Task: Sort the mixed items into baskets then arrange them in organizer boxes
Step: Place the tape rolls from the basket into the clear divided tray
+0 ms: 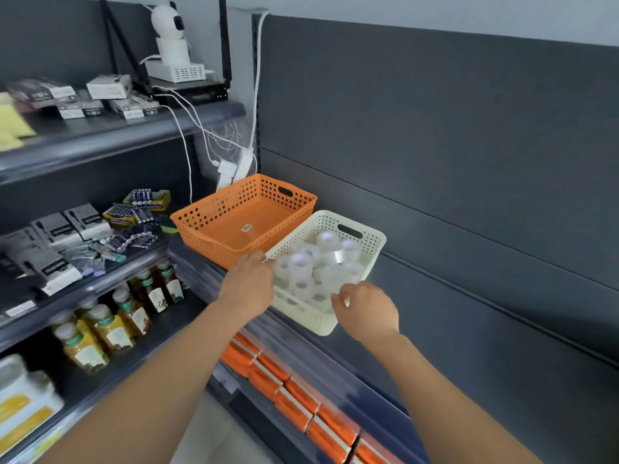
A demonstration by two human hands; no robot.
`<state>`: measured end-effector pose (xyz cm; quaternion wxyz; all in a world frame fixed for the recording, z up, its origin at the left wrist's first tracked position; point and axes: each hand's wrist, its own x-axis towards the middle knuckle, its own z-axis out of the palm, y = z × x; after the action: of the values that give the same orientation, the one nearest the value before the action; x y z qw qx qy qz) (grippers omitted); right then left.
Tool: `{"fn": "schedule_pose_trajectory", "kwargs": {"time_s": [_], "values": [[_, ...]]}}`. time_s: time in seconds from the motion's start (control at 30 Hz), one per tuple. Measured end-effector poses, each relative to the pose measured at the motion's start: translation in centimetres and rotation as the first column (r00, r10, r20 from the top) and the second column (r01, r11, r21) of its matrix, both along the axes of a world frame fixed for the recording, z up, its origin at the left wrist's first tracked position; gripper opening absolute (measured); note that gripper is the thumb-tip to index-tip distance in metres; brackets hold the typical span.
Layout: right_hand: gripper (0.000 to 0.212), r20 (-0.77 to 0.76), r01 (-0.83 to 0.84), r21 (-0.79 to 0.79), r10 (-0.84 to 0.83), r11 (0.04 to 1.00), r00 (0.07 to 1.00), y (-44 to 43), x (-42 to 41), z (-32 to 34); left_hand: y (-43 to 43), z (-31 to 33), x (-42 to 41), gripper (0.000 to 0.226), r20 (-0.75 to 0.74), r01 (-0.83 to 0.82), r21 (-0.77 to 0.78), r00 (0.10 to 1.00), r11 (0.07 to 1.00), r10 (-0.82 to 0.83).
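A cream perforated basket (370,244) full of several clear tape rolls (326,242) sits tilted on the grey shelf, its near end over the shelf's front edge. My left hand (246,281) grips the basket's near left rim. At the near right corner, my right hand (366,309) has its fingers curled on the rim. An empty orange basket (234,209) stands just behind and to the left, touching the cream one.
Left shelves hold battery packs (140,212), dark boxed items (53,236) and juice bottles (107,326). Orange packets (291,396) line the lower shelf under the baskets. A white camera (170,31), router and cables stand on the top shelf. A dark back panel (452,145) rises on the right.
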<state>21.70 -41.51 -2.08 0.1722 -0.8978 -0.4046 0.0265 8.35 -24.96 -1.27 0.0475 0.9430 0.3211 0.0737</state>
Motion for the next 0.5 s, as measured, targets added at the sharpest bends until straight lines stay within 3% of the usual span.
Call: {"fn": "schedule_pose_trajectory", "kwargs": {"time_s": [0.13, 0.23, 0.37, 0.5], "values": [[0.019, -0.061, 0.085, 0.021, -0.084, 0.996, 0.995, -1.0, 1.9, -0.1, 0.3, -0.2, 2.3, 0.031, 0.117, -0.034, -0.094, 0.992, 0.995, 0.045], [0.030, -0.122, 0.151, 0.034, -0.146, 0.988, 0.982, -2.8, 3.8, -0.2, -0.5, -0.7, 4.2, 0.017, 0.108, -0.061, -0.199, 0.991, 0.978, 0.084], [0.024, -0.264, 0.256, 0.080, -0.227, 0.963, 0.937, -5.1, 5.6, -0.4, -1.9, -1.8, 6.1, 0.017, 0.136, -0.085, -0.399, 0.979, 0.913, 0.151], [0.013, -0.325, 0.309, 0.154, -0.247, 0.939, 0.913, -6.4, 6.7, -0.7, -3.7, -2.5, 7.3, 0.022, 0.236, -0.088, -0.465, 0.947, 0.881, 0.218]]}}
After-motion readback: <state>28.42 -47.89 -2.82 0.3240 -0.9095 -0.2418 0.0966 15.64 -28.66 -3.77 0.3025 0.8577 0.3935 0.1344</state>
